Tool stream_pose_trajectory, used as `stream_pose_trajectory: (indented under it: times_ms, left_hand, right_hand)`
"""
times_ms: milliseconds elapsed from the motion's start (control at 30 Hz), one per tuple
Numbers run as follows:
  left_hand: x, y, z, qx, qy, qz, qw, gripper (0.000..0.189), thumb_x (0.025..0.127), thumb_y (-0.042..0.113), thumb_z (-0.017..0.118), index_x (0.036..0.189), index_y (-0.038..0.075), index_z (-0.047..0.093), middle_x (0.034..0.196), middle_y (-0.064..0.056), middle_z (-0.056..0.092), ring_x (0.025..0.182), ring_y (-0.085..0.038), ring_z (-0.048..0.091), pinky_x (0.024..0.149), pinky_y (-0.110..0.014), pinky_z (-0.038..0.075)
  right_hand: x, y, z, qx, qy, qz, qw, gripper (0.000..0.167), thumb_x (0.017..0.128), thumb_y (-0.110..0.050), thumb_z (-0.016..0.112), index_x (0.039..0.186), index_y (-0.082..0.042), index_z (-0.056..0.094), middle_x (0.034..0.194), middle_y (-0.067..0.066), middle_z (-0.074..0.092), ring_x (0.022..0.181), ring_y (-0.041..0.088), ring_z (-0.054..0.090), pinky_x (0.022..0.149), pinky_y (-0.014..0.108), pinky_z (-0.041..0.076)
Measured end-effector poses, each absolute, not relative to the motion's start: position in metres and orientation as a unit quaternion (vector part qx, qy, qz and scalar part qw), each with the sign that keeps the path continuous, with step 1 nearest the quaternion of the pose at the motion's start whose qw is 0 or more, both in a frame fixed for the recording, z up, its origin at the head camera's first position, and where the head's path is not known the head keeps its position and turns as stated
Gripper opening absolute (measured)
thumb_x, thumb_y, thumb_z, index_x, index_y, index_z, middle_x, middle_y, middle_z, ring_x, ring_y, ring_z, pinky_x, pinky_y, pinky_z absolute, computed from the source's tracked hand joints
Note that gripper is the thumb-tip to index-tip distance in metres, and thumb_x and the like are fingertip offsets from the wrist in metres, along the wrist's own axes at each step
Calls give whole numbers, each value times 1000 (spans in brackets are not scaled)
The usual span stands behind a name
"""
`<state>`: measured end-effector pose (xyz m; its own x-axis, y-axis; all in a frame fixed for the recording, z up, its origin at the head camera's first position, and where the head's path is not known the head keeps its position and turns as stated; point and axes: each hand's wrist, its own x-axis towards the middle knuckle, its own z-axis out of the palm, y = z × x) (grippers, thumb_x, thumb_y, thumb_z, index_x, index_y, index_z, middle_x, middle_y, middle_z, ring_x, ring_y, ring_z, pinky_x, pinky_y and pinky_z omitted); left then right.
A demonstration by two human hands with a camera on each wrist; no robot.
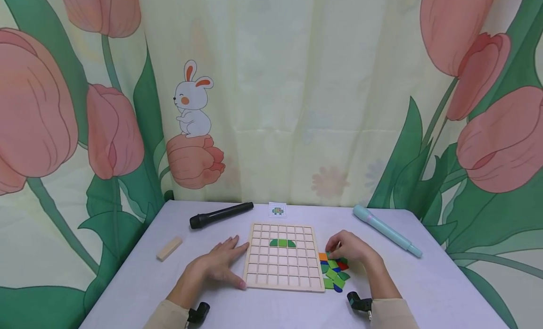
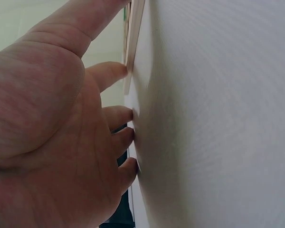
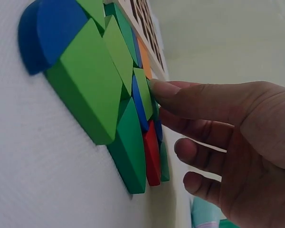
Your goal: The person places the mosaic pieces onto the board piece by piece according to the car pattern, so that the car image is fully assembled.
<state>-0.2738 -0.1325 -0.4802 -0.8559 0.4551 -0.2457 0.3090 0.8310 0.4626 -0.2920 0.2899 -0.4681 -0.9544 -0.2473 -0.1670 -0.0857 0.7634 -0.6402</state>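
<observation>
A wooden grid board (image 1: 280, 275) lies flat on the table. One row holds a light green square (image 1: 282, 243) between two dark green rounded pieces. Fingers spread, my left hand (image 1: 220, 262) rests on the table, thumb and index finger against the board's left edge; in the left wrist view the palm (image 2: 52, 161) faces the camera. By the board's right edge lies a pile of coloured blocks (image 3: 85, 85) in green, blue, red and orange. At its far side my right hand (image 1: 349, 246) pinches a dark green block (image 3: 155, 108) with thumb and index finger, partly hidden by them.
A black microphone-like stick (image 1: 221, 215) and a small pattern card (image 1: 277, 210) lie behind the board. A wooden block (image 1: 169, 249) is at the left, a light blue tube (image 1: 387, 231) at the back right. A printed curtain (image 1: 271, 107) hangs behind the table.
</observation>
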Motion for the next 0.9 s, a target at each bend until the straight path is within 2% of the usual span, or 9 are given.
stream_pose_trajectory:
  times_ms: [200, 367, 567, 700, 900]
  left_hand:
    - [-277, -134, -484, 207, 941, 207, 171, 118, 65, 68, 89, 163, 26, 38, 173, -19, 18, 162, -38, 13, 131, -60, 13]
    - [-277, -135, -484, 211, 939, 210, 171, 118, 65, 68, 89, 163, 25, 37, 173, -20, 18, 162, -39, 13, 131, -61, 13]
    - [-275, -134, -483, 212, 938, 210, 175, 118, 66, 68, 89, 163, 24, 37, 173, -20, 18, 162, -39, 13, 131, -60, 13]
    - [-274, -134, -483, 213, 939, 208, 174, 118, 66, 67, 89, 163, 24, 38, 173, -21, 19, 162, -40, 13, 131, -60, 13]
    - [-275, -134, -484, 213, 938, 214, 173, 118, 66, 66, 90, 163, 24, 38, 173, -21, 18, 162, -40, 13, 131, -60, 13]
  right_hand:
    - [-294, 289, -471, -85, 931, -335, 121, 13, 85, -1, 82, 91, -12, 78, 89, 1, 70, 84, 19, 58, 74, 33, 54]
    - [-295, 287, -473, -81, 930, -338, 119, 16, 84, 1, 82, 91, -10, 72, 86, 3, 66, 83, 20, 57, 75, 32, 53]
    - [-297, 284, -473, -73, 933, -340, 98, 19, 85, 1, 82, 91, -10, 68, 83, 4, 63, 82, 20, 58, 75, 31, 54]
    - [-300, 283, -473, -72, 927, -360, 74, 13, 88, -2, 80, 94, -10, 71, 89, 3, 66, 84, 20, 58, 75, 30, 55]
    - [-302, 281, -469, -78, 891, -443, 64, 14, 93, -9, 77, 107, -6, 73, 102, 8, 66, 85, 23, 64, 74, 33, 64]
